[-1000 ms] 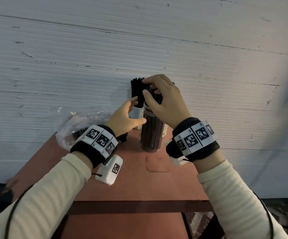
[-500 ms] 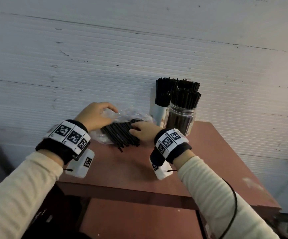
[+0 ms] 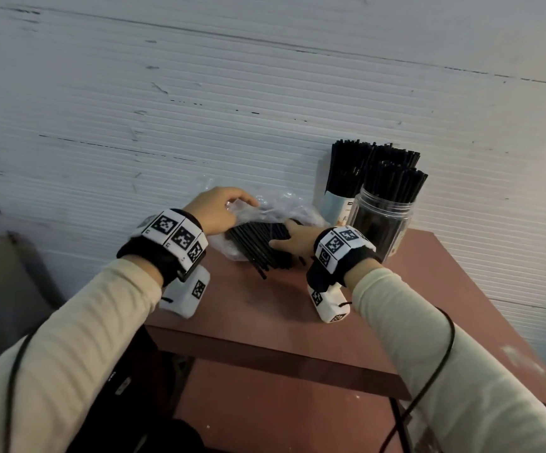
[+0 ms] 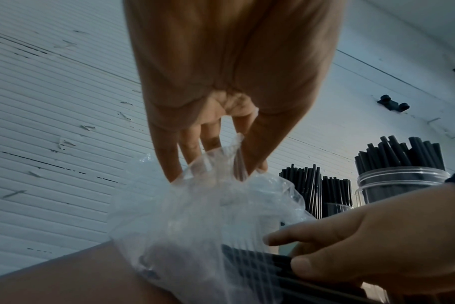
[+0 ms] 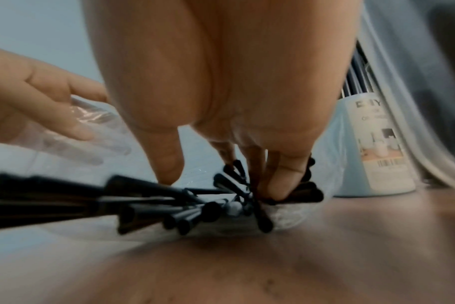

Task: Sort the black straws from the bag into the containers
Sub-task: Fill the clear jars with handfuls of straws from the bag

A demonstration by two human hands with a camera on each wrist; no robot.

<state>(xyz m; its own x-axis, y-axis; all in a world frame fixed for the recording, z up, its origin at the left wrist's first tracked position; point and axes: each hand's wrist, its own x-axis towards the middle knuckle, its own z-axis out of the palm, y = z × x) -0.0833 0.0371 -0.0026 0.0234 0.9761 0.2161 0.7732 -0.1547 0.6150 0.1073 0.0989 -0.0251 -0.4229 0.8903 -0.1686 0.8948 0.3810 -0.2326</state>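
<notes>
Leftmost, the left hand [image 3: 216,209] hovers over the clear plastic bag [image 3: 274,209], its fingers [image 4: 169,162] curved down and pinching the crumpled top of the film, which bunches up between fingertips and thumb. Just right of that hand, loose black straws [image 3: 258,246] lie in a flat bundle spilling from the bag's mouth onto the brown table [image 3: 297,308]. Next, the right hand [image 3: 292,241] reaches into that bundle; its thumb and fingers [image 5: 281,181] are curled onto several straws and grip them low against the tabletop. Beyond the right hand, close to the white wall, stand a labelled container [image 3: 338,209] and a clear jar [image 3: 381,223], both packed with upright black straws.
</notes>
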